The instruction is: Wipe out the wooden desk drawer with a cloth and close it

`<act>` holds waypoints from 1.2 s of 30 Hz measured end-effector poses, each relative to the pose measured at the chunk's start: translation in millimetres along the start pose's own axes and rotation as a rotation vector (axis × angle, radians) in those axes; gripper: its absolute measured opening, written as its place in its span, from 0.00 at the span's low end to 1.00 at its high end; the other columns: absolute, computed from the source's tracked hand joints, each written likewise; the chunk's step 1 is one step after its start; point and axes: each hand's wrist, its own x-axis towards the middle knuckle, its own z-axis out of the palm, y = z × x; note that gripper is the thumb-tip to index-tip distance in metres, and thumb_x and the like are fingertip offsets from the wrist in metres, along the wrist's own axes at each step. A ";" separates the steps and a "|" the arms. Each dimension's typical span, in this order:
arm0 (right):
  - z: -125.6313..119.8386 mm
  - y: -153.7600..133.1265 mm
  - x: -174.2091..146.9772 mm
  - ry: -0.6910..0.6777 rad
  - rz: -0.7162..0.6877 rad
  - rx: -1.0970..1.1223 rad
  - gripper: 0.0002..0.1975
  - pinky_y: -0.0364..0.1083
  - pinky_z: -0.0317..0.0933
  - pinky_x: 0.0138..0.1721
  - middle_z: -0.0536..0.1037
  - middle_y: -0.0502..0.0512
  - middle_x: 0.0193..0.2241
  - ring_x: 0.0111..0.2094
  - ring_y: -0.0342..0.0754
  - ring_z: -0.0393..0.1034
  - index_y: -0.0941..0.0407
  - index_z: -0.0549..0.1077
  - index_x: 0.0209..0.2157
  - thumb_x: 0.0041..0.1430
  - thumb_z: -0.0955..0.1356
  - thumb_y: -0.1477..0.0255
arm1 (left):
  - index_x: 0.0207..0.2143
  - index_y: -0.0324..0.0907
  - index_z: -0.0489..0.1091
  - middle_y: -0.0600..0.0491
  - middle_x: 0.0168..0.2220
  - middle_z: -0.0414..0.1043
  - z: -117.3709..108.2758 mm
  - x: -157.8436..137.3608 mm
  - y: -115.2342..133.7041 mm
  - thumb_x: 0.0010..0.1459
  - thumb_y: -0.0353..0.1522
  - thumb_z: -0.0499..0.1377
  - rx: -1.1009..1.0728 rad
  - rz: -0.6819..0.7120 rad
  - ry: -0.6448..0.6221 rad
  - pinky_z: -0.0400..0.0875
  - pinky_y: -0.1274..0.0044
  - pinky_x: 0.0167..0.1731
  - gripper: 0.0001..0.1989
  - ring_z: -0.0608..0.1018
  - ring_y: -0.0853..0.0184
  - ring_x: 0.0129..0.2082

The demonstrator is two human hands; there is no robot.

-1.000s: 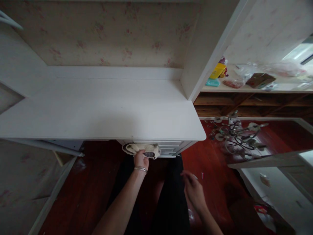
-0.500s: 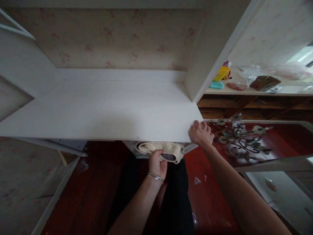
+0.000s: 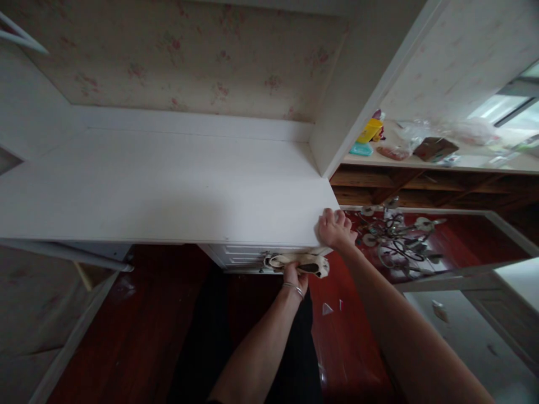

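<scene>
My left hand (image 3: 296, 277), with bangles at the wrist, is closed round a beige folded cloth (image 3: 316, 264) that shows a dark patch. It presses the cloth against the right part of the white drawer fronts (image 3: 242, 255), just under the desktop's front edge. Knobs show beside the cloth's left end. At the right front corner of the white desktop (image 3: 202, 185), my right hand (image 3: 337, 229) grips the edge with bent fingers; its thumb is hidden.
A side panel (image 3: 357, 84) rises at the desktop's right end. Beyond it, a chandelier (image 3: 400, 238) lies on the red floor (image 3: 353, 348) below a shelf unit (image 3: 379, 182). A cardboard box (image 3: 435, 149) and plastic bags lie on top. Small clear scraps (image 3: 327, 309) lie nearby on the floor.
My left hand has moved right along the drawer fronts with the cloth, uncovering more of the panels and a knob. My right hand keeps its hold on the corner. The view has shifted slightly.
</scene>
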 end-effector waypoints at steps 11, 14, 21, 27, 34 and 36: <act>0.8 -0.3 -1.3 0.028 -0.016 0.035 0.27 0.71 0.51 0.50 0.50 0.63 0.62 0.59 0.68 0.48 0.47 0.55 0.60 0.65 0.48 0.56 | 0.30 0.39 0.66 0.57 0.26 0.71 -48.5 -20.3 133.6 0.46 0.16 0.53 0.054 0.336 0.130 0.73 0.81 0.28 0.12 0.76 0.73 0.25; -0.5 -0.7 -2.6 0.032 -0.008 0.051 0.27 0.71 0.50 0.50 0.51 0.62 0.62 0.59 0.67 0.48 0.47 0.56 0.60 0.65 0.48 0.56 | 0.30 0.40 0.68 0.58 0.26 0.71 -44.6 -41.3 160.6 0.45 0.16 0.55 0.072 0.399 0.141 0.73 0.81 0.28 0.13 0.76 0.73 0.25; -2.5 0.3 -6.3 0.030 -0.021 0.089 0.27 0.71 0.50 0.50 0.51 0.63 0.62 0.59 0.68 0.49 0.47 0.57 0.60 0.64 0.48 0.55 | 0.32 0.37 0.70 0.54 0.27 0.73 -35.6 -117.3 218.0 0.44 0.18 0.56 0.154 0.561 0.072 0.75 0.77 0.31 0.13 0.77 0.69 0.29; -2.5 0.2 -11.0 0.069 -0.052 0.085 0.27 0.71 0.51 0.49 0.53 0.64 0.60 0.59 0.67 0.49 0.49 0.58 0.59 0.64 0.48 0.55 | 0.39 0.42 0.71 0.57 0.37 0.75 -21.9 -192.4 260.5 0.43 0.24 0.60 0.287 1.127 0.099 0.75 0.72 0.40 0.17 0.77 0.67 0.38; -2.2 -1.9 -10.0 0.078 -0.041 0.062 0.25 0.70 0.52 0.48 0.54 0.64 0.60 0.58 0.67 0.51 0.49 0.59 0.57 0.65 0.48 0.57 | 0.47 0.45 0.72 0.51 0.48 0.74 23.9 -168.0 309.6 0.49 0.25 0.55 1.378 1.806 0.158 0.63 0.67 0.56 0.21 0.72 0.59 0.52; -2.9 -2.4 -10.1 0.091 -0.038 0.054 0.25 0.70 0.52 0.48 0.54 0.64 0.60 0.58 0.67 0.51 0.49 0.59 0.57 0.65 0.48 0.57 | 0.51 0.49 0.70 0.52 0.55 0.69 30.6 -140.8 312.7 0.49 0.23 0.52 1.719 1.769 -0.105 0.57 0.68 0.59 0.27 0.68 0.61 0.56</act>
